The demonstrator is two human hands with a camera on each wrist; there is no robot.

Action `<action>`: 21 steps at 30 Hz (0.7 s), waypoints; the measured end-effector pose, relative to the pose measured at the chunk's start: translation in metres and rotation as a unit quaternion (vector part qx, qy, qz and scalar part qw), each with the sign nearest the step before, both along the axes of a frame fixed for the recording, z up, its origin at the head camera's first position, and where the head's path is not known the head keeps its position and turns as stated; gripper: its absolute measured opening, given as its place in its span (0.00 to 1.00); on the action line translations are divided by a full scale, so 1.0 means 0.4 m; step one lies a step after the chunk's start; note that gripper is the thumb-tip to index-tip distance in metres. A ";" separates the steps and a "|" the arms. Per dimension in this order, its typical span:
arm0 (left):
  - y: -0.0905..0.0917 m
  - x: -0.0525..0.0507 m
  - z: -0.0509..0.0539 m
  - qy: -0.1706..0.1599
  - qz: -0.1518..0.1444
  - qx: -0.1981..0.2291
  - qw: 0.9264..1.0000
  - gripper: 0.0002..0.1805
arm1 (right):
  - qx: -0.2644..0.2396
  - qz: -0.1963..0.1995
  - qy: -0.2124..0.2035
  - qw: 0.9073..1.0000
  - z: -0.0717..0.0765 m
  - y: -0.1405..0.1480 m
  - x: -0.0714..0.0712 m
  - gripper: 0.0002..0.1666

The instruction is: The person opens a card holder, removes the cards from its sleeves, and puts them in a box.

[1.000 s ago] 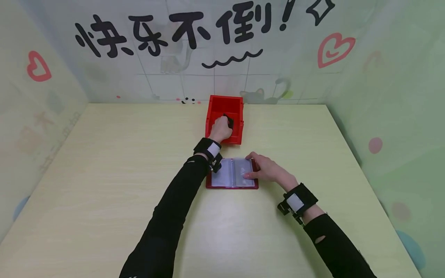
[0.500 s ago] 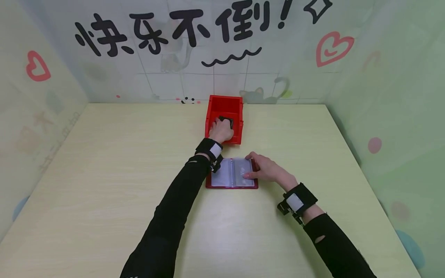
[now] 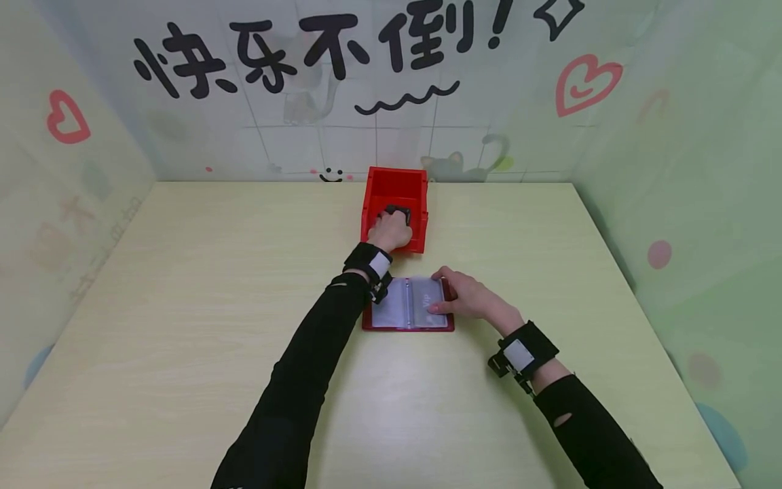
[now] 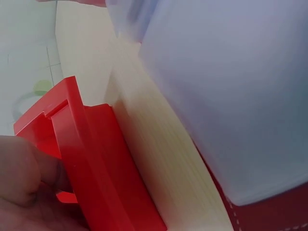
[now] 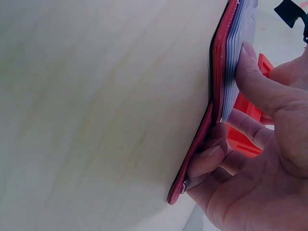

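The left hand (image 3: 391,231) reaches into a red plastic bin (image 3: 400,180), fingers bent around a small flat black object (image 3: 399,209); fingertips and most of that object are hidden. In the left wrist view, the bin's wall (image 4: 103,159) covers the fingertips. Nearer the body lies a card holder (image 3: 391,305), spread open on the table, with a dark red cover and clear plastic sleeves. The right hand (image 3: 467,297) grips its right side. In the right wrist view, the thumb (image 5: 260,79) presses the stacked sleeves (image 5: 231,72) and other fingers hold the red flap (image 5: 197,144).
The light wooden table (image 3: 214,292) spreads to both sides of the bin and card holder. A printed backdrop (image 3: 201,129) stands behind and along both sides. The left forearm (image 3: 305,360) passes over the left edge of the card holder.
The left hand has shifted slightly toward the body and right inside the bin, and the black object has turned a little. The right hand and card holder have stayed in place.
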State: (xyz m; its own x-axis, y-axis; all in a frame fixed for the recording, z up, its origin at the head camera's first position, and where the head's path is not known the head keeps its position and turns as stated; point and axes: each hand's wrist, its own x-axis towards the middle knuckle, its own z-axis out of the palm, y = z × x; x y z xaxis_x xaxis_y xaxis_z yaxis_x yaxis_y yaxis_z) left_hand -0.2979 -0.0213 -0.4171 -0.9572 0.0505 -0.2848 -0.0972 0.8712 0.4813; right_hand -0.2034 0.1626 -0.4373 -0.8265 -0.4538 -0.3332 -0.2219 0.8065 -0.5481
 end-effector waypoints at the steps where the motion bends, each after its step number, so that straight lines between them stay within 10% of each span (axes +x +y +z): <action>1: -0.001 0.001 0.000 -0.001 -0.001 0.001 1.000 0.18 | 0.000 -0.001 -0.001 1.000 0.000 -0.001 0.000 0.39; 15: -0.020 0.032 0.024 0.080 -0.024 0.056 0.995 0.08 | -0.001 0.002 0.000 1.000 0.007 -0.006 0.002 0.39; 21: -0.028 0.059 0.062 0.124 -0.067 0.091 0.986 0.19 | 0.001 -0.002 0.001 1.000 0.011 -0.004 0.003 0.40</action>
